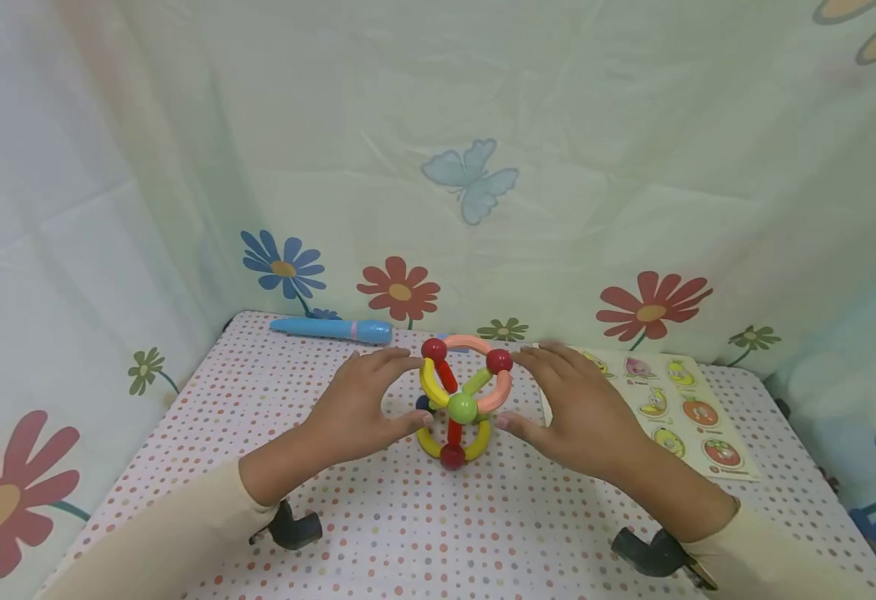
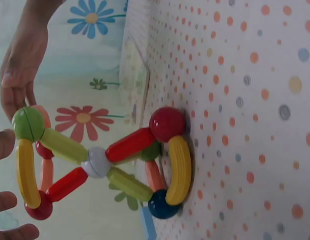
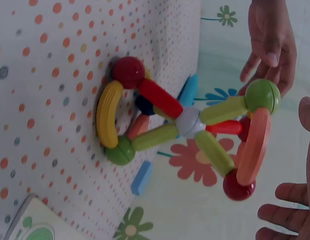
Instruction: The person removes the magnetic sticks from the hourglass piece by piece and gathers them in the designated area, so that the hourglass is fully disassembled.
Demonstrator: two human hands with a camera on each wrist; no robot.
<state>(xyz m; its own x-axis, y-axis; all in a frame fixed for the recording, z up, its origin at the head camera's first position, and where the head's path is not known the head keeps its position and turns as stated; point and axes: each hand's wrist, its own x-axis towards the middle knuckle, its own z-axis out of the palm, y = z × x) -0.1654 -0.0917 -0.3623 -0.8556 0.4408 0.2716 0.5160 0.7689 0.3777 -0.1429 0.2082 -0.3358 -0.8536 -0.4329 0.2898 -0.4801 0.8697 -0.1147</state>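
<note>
A toy frame of coloured balls and rods (image 1: 463, 407) stands upright on the dotted table. It has an upper and a lower ring, joined by straight red and green rods that meet at a white ball (image 2: 97, 162) in the wrist views. Yellow and pink curved rods link the red, green and dark blue balls. My left hand (image 1: 358, 400) is held at its left side, fingers spread and slightly bent. On the other side, my right hand (image 1: 580, 408) mirrors it. In the wrist views, gaps show between the fingers and the toy; neither hand grips it.
At the back left lies a long light-blue tube-shaped object (image 1: 332, 329). A sheet with fruit pictures (image 1: 678, 408) lies to the right, partly under my right hand. Behind the toy is a small blue block (image 3: 141, 177). A flowered curtain (image 1: 407, 125) hangs along the back.
</note>
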